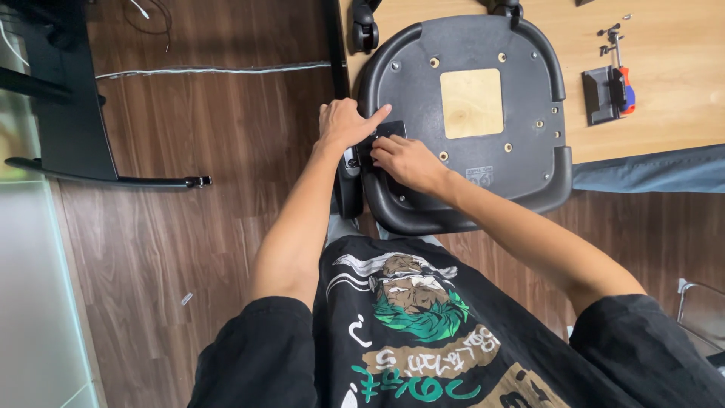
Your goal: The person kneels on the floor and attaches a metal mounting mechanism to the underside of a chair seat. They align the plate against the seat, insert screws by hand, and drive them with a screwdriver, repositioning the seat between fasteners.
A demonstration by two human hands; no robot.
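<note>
At the near left corner of the upturned black plastic chair seat (483,162), your two hands meet over a small flat black plate (387,130). That plate lies against the seat's underside at about eight o'clock from the square pale wooden panel (471,103) at its middle. Your left hand (346,125) comes in from the seat's edge with the index finger stretched out flat along the plate's top side, the other fingers curled loosely; it looks like a pinning press rather than a grasp, probably to keep the plate from sliding. Your right hand (404,160) sits just below, fingers bent down onto the plate's near edge, fingertips touching it. Whether they pinch anything small underneath I cannot tell, as the knuckles hide it.

The seat lies bottom-up on a light wooden tabletop (664,83), its near rim overhanging towards your lap, which brings the corner within easy reach of both arms. At two o'clock from the seat, well apart from your hands, an orange-and-blue-handled screwdriver (624,85) rests across a small dark grey metal bracket (600,94), with a few loose screws (609,32) just beyond it. A black caster wheel (365,30) sits at eleven o'clock, beside the seat's far left corner.
</note>
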